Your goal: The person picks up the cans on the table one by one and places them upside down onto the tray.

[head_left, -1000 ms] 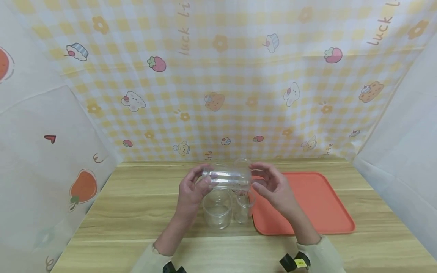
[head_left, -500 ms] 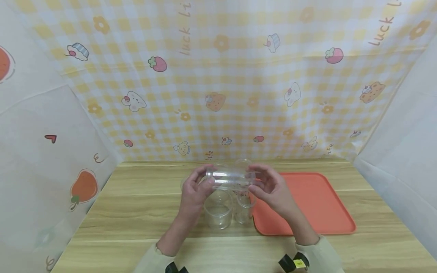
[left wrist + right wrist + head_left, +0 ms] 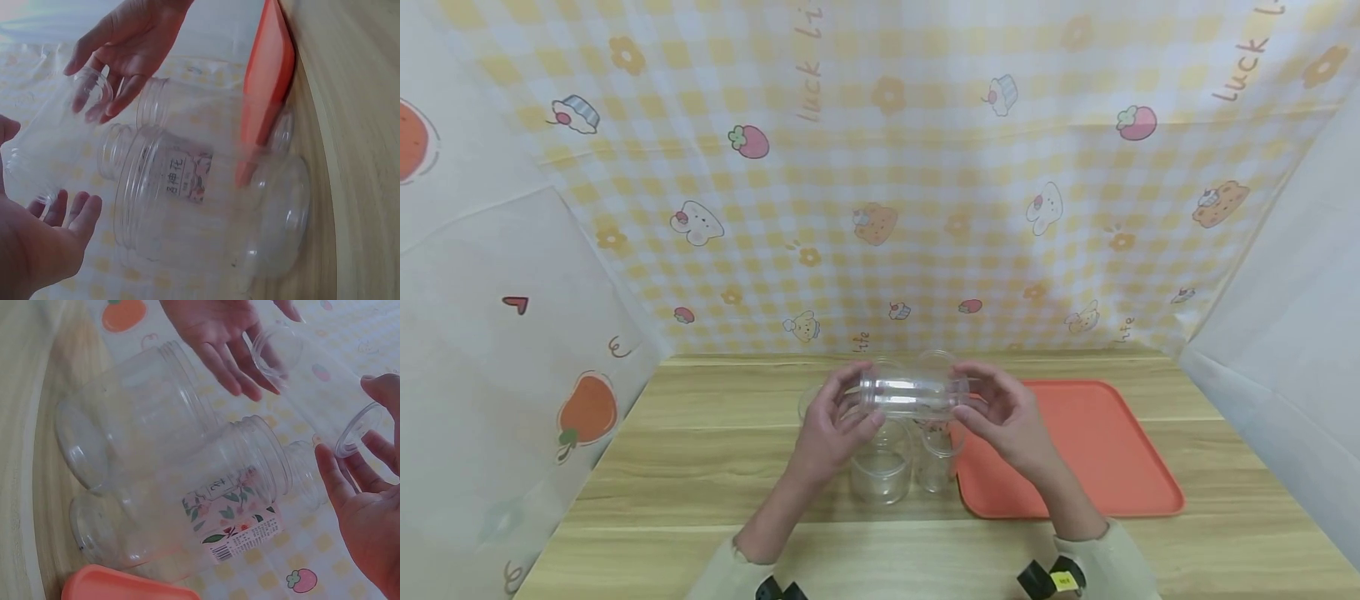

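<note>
A clear plastic jar [image 3: 913, 396] lies sideways in the air between both hands. My right hand [image 3: 1011, 421] holds it at the base end, thumb and fingertips around the bottom edge, as the right wrist view also shows. At the threaded mouth end is my left hand [image 3: 831, 425]; in the right wrist view its fingers [image 3: 215, 359] are fairly straight and spread close to the rim, with the thumb apart. Below the hands stand a wide clear jar [image 3: 882, 479] and a slimmer clear jar [image 3: 933, 473]. A printed label [image 3: 187, 175] shows through the jars.
An orange-red tray [image 3: 1105, 450] lies on the wooden table [image 3: 700, 467], right of the jars. More clear jar rims [image 3: 936, 358] show behind the held jar, partly hidden. A yellow checked cloth [image 3: 880, 167] hangs behind the table.
The held jar has shifted slightly right with the right hand. The left thumb has come down off the jar's side and the left fingers have loosened at the mouth.
</note>
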`<act>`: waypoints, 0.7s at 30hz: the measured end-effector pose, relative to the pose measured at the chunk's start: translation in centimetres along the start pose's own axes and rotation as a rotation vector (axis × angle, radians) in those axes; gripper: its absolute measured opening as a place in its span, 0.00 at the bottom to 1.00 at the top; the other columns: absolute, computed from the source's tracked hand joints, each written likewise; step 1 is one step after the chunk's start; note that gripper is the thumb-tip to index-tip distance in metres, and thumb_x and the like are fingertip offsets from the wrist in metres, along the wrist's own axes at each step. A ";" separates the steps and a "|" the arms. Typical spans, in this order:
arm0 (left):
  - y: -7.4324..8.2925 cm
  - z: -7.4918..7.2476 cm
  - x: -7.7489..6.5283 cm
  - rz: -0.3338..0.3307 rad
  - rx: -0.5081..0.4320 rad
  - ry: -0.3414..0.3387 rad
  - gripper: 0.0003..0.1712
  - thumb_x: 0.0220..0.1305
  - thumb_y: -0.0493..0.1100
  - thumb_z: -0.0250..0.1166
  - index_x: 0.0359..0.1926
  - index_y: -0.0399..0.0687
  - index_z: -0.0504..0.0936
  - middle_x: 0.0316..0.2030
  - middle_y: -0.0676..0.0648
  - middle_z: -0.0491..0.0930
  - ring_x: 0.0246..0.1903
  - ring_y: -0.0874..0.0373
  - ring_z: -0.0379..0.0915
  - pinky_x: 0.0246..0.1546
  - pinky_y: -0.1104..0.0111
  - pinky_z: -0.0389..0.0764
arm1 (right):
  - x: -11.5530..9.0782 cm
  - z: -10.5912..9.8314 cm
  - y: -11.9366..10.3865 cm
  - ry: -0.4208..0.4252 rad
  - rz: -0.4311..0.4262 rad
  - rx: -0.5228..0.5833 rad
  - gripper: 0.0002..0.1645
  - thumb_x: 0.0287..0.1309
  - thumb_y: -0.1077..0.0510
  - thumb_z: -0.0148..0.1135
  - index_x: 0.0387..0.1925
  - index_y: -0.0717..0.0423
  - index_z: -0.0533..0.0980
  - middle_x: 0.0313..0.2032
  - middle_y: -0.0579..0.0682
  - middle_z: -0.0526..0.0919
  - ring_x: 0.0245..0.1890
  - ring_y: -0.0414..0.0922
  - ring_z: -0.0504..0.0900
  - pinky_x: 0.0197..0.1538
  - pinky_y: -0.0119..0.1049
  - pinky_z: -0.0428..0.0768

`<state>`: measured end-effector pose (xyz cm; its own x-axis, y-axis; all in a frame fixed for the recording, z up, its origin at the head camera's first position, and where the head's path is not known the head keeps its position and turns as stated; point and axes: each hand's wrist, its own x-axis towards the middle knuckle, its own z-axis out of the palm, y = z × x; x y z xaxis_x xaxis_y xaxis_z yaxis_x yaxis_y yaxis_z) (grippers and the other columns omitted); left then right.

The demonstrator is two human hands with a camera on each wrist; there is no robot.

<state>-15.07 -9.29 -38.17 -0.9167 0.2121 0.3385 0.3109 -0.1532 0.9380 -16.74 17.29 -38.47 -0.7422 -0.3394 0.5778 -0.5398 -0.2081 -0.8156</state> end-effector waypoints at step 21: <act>-0.8 -1.1 -1.1 0.098 0.551 -0.144 0.43 0.51 0.45 0.82 0.66 0.45 0.72 0.59 0.49 0.74 0.60 0.47 0.71 0.61 0.55 0.74 | -0.3 -1.2 -0.9 0.036 -0.001 -0.023 0.29 0.61 0.77 0.63 0.63 0.75 0.67 0.58 0.68 0.75 0.54 0.51 0.80 0.55 0.41 0.82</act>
<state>-14.59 -10.51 -39.34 -0.8456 0.3579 0.3961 0.5128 0.3386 0.7889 -16.51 18.73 -37.93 -0.7549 -0.3061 0.5800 -0.5496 -0.1871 -0.8142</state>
